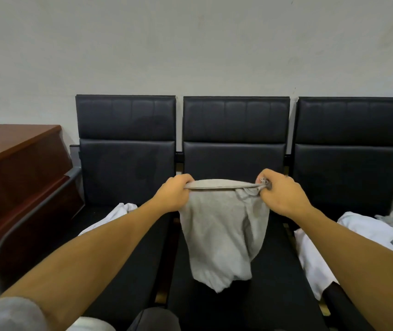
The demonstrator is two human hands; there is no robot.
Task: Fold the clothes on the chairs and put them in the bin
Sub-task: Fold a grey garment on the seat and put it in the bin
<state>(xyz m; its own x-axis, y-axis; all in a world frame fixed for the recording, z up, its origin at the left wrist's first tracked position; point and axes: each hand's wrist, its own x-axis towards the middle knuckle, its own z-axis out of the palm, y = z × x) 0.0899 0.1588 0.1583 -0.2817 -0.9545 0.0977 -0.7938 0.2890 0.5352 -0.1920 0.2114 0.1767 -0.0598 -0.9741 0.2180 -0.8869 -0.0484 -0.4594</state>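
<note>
L hand point(175, 193) & R hand point(281, 193) both have fingers curled tight round the top edge of a grey garment point(224, 232), pulling it taut btwn them; rest of it hangs down over the middle seat. Row of 3 black chairs point(236, 130) vs a pale wall, brown wooden desk point(16, 151) at left. White cloth point(121, 211) on left seat, white cloth w/ grey piece point(367, 230) on right seat, near each forearm.

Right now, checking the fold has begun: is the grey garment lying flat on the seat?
No, both hands, left hand and right hand, hold the grey garment up, hanging.
</note>
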